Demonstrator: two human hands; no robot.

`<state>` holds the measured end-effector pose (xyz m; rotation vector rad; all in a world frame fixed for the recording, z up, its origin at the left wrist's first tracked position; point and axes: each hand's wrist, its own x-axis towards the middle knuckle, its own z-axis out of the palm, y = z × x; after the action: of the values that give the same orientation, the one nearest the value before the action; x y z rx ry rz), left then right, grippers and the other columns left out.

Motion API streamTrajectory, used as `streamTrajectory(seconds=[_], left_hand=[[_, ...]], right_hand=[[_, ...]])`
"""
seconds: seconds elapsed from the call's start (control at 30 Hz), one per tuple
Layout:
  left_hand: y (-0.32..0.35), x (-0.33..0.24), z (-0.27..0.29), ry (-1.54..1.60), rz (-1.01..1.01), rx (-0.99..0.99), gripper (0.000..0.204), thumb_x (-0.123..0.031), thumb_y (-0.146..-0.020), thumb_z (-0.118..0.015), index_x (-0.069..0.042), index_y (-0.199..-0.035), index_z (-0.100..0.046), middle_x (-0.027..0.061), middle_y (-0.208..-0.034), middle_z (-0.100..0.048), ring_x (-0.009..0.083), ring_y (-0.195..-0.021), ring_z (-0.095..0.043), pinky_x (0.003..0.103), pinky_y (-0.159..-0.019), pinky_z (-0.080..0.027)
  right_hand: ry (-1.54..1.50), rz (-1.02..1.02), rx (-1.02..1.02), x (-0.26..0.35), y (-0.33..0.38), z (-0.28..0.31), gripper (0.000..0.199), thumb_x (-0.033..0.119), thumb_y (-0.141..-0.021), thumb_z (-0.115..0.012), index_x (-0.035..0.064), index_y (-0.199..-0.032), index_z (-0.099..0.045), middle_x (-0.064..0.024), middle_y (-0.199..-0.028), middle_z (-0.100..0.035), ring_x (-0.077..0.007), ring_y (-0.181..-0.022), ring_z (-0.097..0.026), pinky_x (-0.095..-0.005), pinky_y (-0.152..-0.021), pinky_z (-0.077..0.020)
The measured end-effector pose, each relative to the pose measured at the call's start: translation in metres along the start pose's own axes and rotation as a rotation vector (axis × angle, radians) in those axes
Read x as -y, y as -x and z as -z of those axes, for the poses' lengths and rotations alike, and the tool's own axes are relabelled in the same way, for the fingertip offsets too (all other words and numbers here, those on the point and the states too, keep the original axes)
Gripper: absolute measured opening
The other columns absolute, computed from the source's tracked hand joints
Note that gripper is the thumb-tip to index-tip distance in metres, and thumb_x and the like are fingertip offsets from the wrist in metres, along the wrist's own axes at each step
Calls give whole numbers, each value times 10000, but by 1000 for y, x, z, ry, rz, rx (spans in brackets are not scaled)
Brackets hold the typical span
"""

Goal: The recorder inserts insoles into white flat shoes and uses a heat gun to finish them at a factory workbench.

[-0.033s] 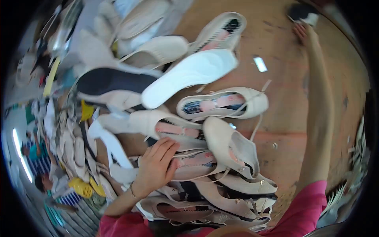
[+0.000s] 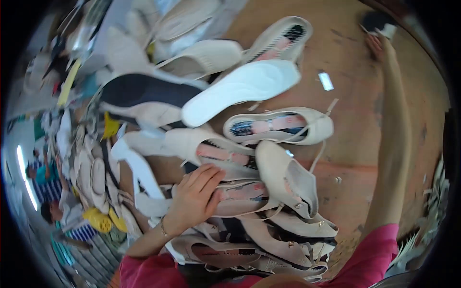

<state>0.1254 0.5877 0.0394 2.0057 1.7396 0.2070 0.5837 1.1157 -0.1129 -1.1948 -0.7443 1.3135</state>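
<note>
My left hand [image 2: 196, 197] is on a pile of beige flat shoes, its fingers closed over the side of one beige flat shoe [image 2: 245, 192] with a pink-and-black lining. Just beyond it lies a similar shoe [image 2: 225, 152]. Stretched far out to the upper right, my right hand [image 2: 377, 46] has its fingers at a dark rounded piece with a pale patch [image 2: 377, 21]; its exact kind is unclear, and the fingertips are partly hidden. A white insole [image 2: 242, 91] rests on the shoes beyond my left hand. Another beige shoe [image 2: 283, 175] leans at the pile's right.
The brown work table [image 2: 345, 120] carries a small shiny piece [image 2: 325, 81]. A shoe with a dark sole [image 2: 149, 96] lies at the left. Farther left are more shoes [image 2: 91, 177], yellow pieces [image 2: 98, 221] and other people [image 2: 57, 206].
The shoes and table have shifted slightly to the right in the picture. Both hands keep their places against the things beside them.
</note>
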Motion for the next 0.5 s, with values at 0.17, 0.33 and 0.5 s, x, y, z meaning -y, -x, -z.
streamTrajectory(seconds=[0.17,0.33,0.5], left_hand=[[8,6,1,-21,-15,-82,428,-45,-737,-630,-17,-1164,-631,128,-1154,-618,301,-1117,-590,387,-877,-510],[4,5,-4,19,-30,-135,442,-24,-700,-619,-38,-1141,-641,109,-1109,-622,279,-1075,-606,357,-786,-530],[3,5,-7,40,-25,-161,416,-23,-685,-629,-35,-1100,-647,100,-1063,-621,270,-1030,-612,352,-757,-526]], right_hand=[[142,-68,-161,-36,-10,-45,436,81,-780,-802,-85,-1059,-510,-195,-1048,-640,-318,-866,-711,-348,-721,-635],[213,-38,-219,-27,-28,-41,439,72,-774,-807,-80,-1058,-509,-190,-1037,-643,-305,-884,-711,-326,-739,-631],[70,15,-4,-32,-17,-27,463,52,-823,-753,-112,-1162,-483,-158,-1043,-639,-284,-969,-687,-305,-872,-592]])
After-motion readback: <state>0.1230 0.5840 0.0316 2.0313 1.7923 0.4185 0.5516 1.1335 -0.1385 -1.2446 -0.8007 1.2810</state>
